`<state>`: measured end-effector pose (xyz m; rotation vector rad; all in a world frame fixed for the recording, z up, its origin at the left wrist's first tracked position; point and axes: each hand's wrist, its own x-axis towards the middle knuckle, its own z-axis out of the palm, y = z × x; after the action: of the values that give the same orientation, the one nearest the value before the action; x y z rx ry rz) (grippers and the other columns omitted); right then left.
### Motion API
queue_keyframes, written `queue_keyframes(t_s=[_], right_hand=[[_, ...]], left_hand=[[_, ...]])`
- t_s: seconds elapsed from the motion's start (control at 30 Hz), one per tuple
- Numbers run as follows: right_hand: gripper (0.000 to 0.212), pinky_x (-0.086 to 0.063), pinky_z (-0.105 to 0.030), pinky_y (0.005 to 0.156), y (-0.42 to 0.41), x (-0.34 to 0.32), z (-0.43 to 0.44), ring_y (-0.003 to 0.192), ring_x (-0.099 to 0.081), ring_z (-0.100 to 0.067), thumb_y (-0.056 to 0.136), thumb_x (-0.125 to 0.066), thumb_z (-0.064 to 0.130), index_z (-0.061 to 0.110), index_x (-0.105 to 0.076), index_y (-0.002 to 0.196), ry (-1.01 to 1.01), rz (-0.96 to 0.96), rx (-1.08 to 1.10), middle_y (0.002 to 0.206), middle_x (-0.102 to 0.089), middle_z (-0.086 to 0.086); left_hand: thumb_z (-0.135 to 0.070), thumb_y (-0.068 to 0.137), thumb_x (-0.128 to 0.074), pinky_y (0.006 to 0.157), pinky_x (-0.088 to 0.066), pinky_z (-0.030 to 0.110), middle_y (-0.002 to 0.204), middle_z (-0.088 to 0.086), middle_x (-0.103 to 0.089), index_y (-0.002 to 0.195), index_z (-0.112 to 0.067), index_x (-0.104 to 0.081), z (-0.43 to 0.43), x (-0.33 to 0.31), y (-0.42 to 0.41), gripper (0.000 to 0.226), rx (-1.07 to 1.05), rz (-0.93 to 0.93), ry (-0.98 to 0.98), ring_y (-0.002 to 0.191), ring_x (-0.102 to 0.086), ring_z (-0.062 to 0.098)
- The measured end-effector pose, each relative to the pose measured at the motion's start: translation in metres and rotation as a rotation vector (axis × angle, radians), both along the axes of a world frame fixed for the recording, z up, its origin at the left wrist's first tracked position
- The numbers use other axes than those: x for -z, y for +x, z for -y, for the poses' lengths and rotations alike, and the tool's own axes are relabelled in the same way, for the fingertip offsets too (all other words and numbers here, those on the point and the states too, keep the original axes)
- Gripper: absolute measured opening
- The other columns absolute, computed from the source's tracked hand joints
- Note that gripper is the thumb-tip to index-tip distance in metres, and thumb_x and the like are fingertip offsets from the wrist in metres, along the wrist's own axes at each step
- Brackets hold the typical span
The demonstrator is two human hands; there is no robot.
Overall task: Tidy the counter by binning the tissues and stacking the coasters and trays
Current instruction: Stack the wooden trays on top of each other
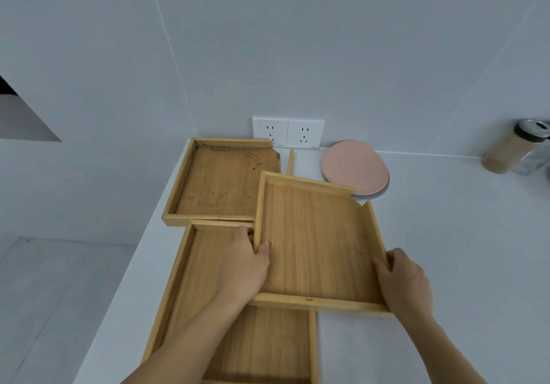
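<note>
With the left hand and right hand gripping the top tray, square it, seemingly lifted, over the near tray before lowering.

Both hands are gripping a pale wooden tray by its side rails: the left hand is clasping the left rail with the thumb lying inside, and the right hand is clasping the right rail. This tray is sitting skewed over the far right corner of a nearer tray on the white table. A darker, stained tray is lying at the back left (one far corner looks broken off), with a loose wooden strip just beside it. A pink coaster is resting on a grey one below two wall sockets. A jar is standing far right.
</note>
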<state>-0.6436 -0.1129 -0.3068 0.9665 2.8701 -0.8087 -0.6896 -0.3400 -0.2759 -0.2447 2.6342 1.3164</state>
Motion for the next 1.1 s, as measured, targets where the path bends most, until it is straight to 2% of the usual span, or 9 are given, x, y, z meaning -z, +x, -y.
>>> queue_keyframes(t_s=[0.17,0.33,0.5,0.53,0.6,0.67,0.8,0.97,1.1], right_hand=[[0.02,-0.041,-0.034,0.057,0.001,0.002,0.003,0.064,-0.052,-0.026,0.09,-0.047,0.022,0.006,-0.05,0.078,0.004,-0.059,0.025,0.068,-0.056,-0.008],[0.019,-0.045,-0.036,0.058,-0.013,-0.009,0.01,0.063,-0.053,-0.025,0.09,-0.047,0.022,0.007,-0.051,0.078,0.007,-0.128,0.002,0.067,-0.057,-0.007],[0.019,-0.04,-0.034,0.055,-0.044,-0.029,0.028,0.062,-0.052,-0.027,0.087,-0.047,0.018,0.004,-0.051,0.076,0.014,-0.216,-0.045,0.066,-0.057,-0.01],[0.019,-0.038,-0.034,0.054,-0.052,-0.033,0.033,0.062,-0.051,-0.027,0.087,-0.047,0.017,0.003,-0.05,0.076,0.014,-0.225,-0.059,0.066,-0.056,-0.01],[0.017,-0.034,-0.032,0.052,-0.068,-0.041,0.043,0.061,-0.048,-0.026,0.087,-0.047,0.017,0.004,-0.049,0.077,0.018,-0.24,-0.092,0.064,-0.052,-0.007],[0.015,-0.03,-0.031,0.052,-0.085,-0.048,0.054,0.06,-0.045,-0.025,0.087,-0.047,0.017,0.006,-0.046,0.077,0.02,-0.275,-0.127,0.064,-0.049,-0.005],[0.013,-0.031,-0.031,0.056,-0.114,-0.055,0.076,0.063,-0.044,-0.025,0.087,-0.048,0.016,0.006,-0.045,0.078,-0.004,-0.314,-0.173,0.067,-0.048,-0.005],[0.016,-0.034,-0.031,0.055,-0.144,-0.052,0.102,0.06,-0.044,-0.023,0.086,-0.048,0.016,0.006,-0.043,0.074,0.001,-0.305,-0.204,0.065,-0.048,-0.006],[0.018,-0.034,-0.031,0.056,-0.162,-0.041,0.114,0.059,-0.041,-0.02,0.086,-0.047,0.017,0.009,-0.04,0.072,0.01,-0.259,-0.202,0.063,-0.043,-0.002]], left_hand=[[-0.023,0.094,-0.047,0.067,-0.037,0.017,0.09,-0.013,-0.048,0.127,-0.014,-0.044,0.001,-0.002,-0.002,0.034,-0.02,-0.016,0.031,0.077,-0.045,0.001],[-0.023,0.094,-0.046,0.071,-0.036,0.018,0.095,-0.011,-0.047,0.133,-0.015,-0.04,0.012,-0.012,-0.011,0.04,-0.051,-0.046,0.048,0.074,-0.044,0.0],[-0.023,0.095,-0.045,0.088,-0.039,0.028,0.127,0.003,-0.052,0.137,-0.013,-0.036,0.033,-0.028,-0.033,0.044,-0.102,-0.076,0.063,0.109,-0.05,0.018],[-0.022,0.095,-0.044,0.086,-0.04,0.026,0.122,0.002,-0.054,0.136,-0.012,-0.037,0.038,-0.03,-0.039,0.043,-0.107,-0.093,0.054,0.104,-0.052,0.015],[-0.02,0.095,-0.043,0.068,-0.039,0.019,0.092,-0.011,-0.053,0.132,-0.009,-0.041,0.05,-0.034,-0.052,0.038,-0.108,-0.149,0.021,0.078,-0.047,0.001],[-0.019,0.095,-0.043,0.062,-0.035,0.023,0.076,-0.015,-0.045,0.121,-0.008,-0.049,0.063,-0.037,-0.067,0.028,-0.113,-0.194,-0.028,0.068,-0.042,-0.001],[-0.016,0.093,-0.044,0.052,-0.033,0.021,0.068,-0.003,-0.05,0.087,-0.009,-0.054,0.087,-0.04,-0.096,0.014,-0.132,-0.223,-0.136,0.063,-0.047,0.009],[-0.016,0.091,-0.047,0.057,-0.04,0.027,0.075,0.013,-0.062,0.085,-0.002,-0.059,0.114,-0.034,-0.127,0.019,-0.165,-0.214,-0.181,0.07,-0.056,0.023],[-0.017,0.091,-0.048,0.056,-0.04,0.028,0.073,0.014,-0.062,0.082,-0.001,-0.06,0.125,-0.021,-0.145,0.022,-0.163,-0.189,-0.213,0.069,-0.057,0.025]])
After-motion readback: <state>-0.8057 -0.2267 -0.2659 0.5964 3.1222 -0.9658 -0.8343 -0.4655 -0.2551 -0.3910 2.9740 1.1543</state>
